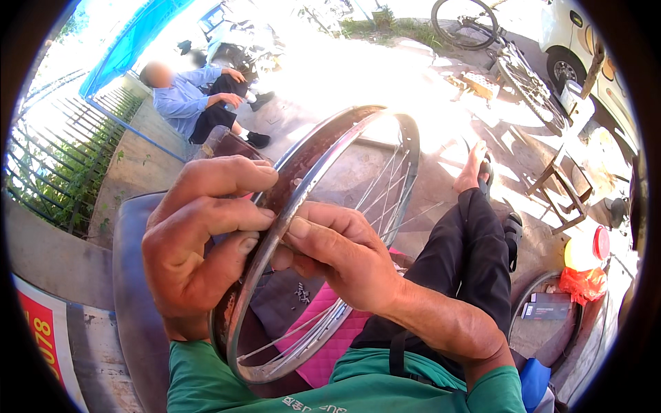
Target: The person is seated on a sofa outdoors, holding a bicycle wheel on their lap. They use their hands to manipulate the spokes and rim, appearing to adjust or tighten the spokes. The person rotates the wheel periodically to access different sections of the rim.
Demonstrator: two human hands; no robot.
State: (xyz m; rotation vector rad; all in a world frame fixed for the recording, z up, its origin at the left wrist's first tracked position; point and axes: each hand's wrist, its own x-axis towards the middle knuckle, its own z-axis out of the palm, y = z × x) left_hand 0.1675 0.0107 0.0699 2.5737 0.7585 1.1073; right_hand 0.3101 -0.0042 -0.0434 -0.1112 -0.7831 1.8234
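A bicycle wheel rim [256, 275] stands tilted upright over my lap, its metal sides shiny and its outer channel brownish. My left hand [200, 234] is closed at the rim's outer side, its thumb and fingertips gathered against the channel. From the inner side, my right hand [348, 258] pinches the rim, with the thumb at its edge and the other fingers curled below. Whether either hand also holds a small part is hidden. Several loose spokes [313, 337] run inside the lower part of the rim. Small metal pieces [301, 292] lie piled on dark cloth behind it.
Pink quilted cloth [330, 351] lies beside my lap. A seated person [186, 103] is at far left, near a fence [62, 165]. On the right are a metal stand [561, 182], a yellow container [582, 251], a grey box [547, 306] and a tyre [513, 323]. Bicycle wheels [530, 89] lie farther back.
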